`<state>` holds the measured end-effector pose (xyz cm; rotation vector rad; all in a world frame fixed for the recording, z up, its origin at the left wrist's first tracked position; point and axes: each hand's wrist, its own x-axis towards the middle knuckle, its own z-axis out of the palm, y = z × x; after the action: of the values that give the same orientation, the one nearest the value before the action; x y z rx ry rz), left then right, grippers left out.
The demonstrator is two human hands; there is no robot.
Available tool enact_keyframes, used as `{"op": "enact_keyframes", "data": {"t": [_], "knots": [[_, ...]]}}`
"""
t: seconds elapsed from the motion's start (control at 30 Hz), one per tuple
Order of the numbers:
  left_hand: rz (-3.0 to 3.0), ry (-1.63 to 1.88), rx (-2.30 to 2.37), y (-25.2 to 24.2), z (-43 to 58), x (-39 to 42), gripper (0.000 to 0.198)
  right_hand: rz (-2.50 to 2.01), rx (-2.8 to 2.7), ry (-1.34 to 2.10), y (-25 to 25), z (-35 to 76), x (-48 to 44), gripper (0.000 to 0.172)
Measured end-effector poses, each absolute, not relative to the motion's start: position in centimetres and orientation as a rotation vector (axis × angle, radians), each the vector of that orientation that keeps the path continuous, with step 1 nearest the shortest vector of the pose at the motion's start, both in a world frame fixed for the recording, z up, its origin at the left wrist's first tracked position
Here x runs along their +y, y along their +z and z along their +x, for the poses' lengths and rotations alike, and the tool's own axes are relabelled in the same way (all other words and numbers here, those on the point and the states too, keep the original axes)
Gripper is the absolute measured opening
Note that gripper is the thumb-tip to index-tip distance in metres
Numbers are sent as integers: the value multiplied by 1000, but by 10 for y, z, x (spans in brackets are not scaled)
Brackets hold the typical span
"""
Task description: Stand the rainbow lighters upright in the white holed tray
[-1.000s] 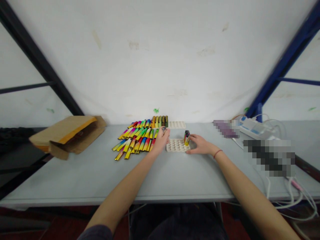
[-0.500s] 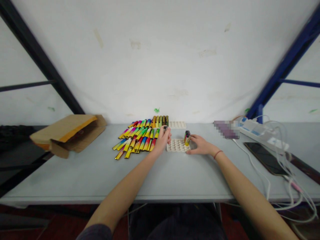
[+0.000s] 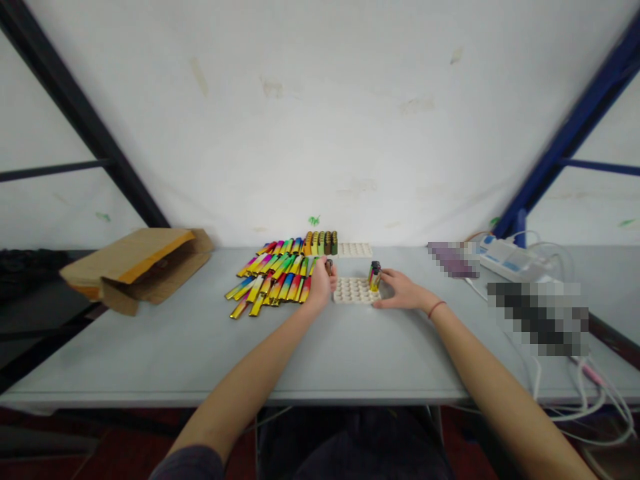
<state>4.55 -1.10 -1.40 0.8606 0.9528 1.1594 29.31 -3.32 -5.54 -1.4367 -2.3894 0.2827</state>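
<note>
My left hand (image 3: 323, 287) is closed around a lighter (image 3: 329, 265), of which only the dark top shows above my fingers. It sits by the left side of a white tray (image 3: 350, 291) with rows of round holes. A couple of dark-topped, gold-bottomed lighters (image 3: 375, 277) stand upright in the tray's right part. My right hand (image 3: 400, 291) rests at the tray's right edge, fingers apart, its fingertips beside those lighters. Left of my left hand lies a pile of shiny rainbow-and-gold lighters (image 3: 273, 277), in several rough rows.
Behind my left hand, several gold pieces stand upright in a block (image 3: 321, 243), beside another white tray (image 3: 356, 250). An opened cardboard box (image 3: 135, 263) lies at left. A power strip (image 3: 505, 259), cables and blurred-out objects are at right. A wall closes off the back.
My left hand has moved slightly left and down, away from the tray, still holding the lighter. My right hand has stayed in place.
</note>
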Motion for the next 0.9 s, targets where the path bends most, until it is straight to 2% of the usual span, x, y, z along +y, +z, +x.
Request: {"op": "enact_keyframes", "data": {"t": [0.23,0.57,0.9], "knots": [[841,1256,990,-15,47,-12,45,-1450,-2386,278,-56,292,-33,79],[802,1163,999,-13,48,-14,41,-1448,-2385,277,-56,293,-33,79],[958,1158,945,-24,54,-16,46,-1466,-2371,259,-59,291,-32,78]]}}
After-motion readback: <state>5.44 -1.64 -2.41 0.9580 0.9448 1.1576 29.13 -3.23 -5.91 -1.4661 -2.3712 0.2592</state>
